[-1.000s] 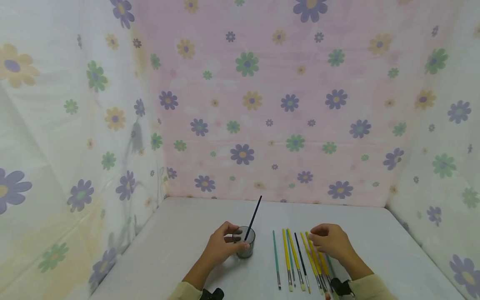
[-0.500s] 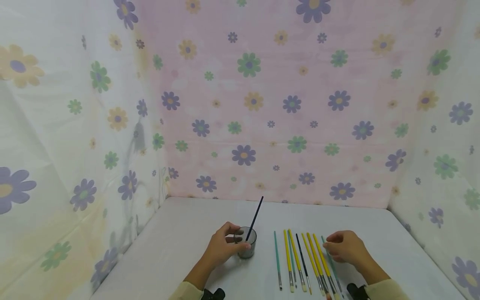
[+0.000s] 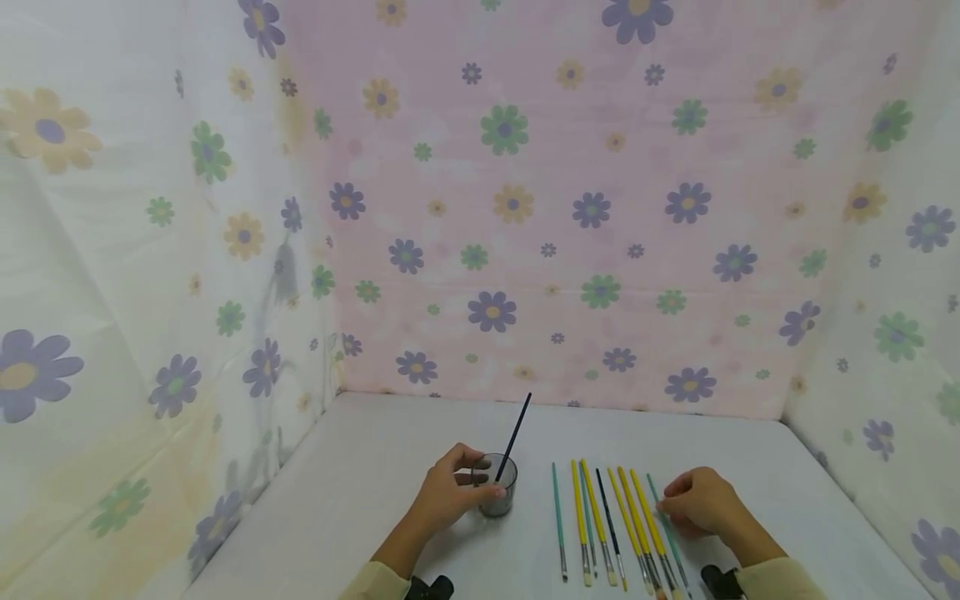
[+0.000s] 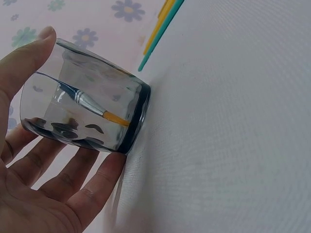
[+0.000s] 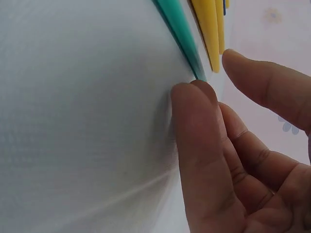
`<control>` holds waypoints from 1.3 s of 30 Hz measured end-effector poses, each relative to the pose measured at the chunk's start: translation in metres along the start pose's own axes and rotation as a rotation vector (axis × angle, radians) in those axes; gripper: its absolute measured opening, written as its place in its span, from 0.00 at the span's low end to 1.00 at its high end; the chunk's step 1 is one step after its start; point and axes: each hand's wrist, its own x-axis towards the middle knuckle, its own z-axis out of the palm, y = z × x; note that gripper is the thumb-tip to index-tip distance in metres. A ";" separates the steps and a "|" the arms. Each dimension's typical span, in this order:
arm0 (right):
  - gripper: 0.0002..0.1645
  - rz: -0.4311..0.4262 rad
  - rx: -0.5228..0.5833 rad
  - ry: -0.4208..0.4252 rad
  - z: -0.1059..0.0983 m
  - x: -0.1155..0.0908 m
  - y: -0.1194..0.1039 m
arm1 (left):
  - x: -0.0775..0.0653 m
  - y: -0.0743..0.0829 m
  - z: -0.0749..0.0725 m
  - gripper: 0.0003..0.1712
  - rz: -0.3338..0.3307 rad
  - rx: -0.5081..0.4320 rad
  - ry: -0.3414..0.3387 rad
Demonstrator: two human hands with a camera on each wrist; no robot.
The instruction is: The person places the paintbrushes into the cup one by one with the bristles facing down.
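My left hand (image 3: 448,492) grips a clear glass (image 4: 104,80), thumb on one side and fingers along the other. The glass stands on the white table. Inside it leans a dark-handled paintbrush (image 3: 514,435), whose orange bristles (image 4: 115,118) point to the bottom. At the right end of a row of paintbrushes is my right hand (image 3: 701,502). Its fingertips are right at the handle end of a teal paintbrush (image 5: 177,29), with the thumb held apart from them. Bristle ends of the row point toward me.
Several yellow paintbrushes (image 3: 628,508), a black paintbrush (image 3: 606,504) and another teal paintbrush (image 3: 558,517) lie side by side on the table (image 3: 375,433). Flower-patterned sheets (image 3: 525,167) hang at the back and both sides.
My right hand has moved right, from over the yellow paintbrushes to the teal one at the row's right end. My left hand has stayed on the glass. The head view has shifted slightly.
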 end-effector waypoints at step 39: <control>0.18 0.048 0.014 -0.038 0.008 0.006 0.008 | -0.006 -0.003 -0.002 0.43 0.001 -0.014 -0.002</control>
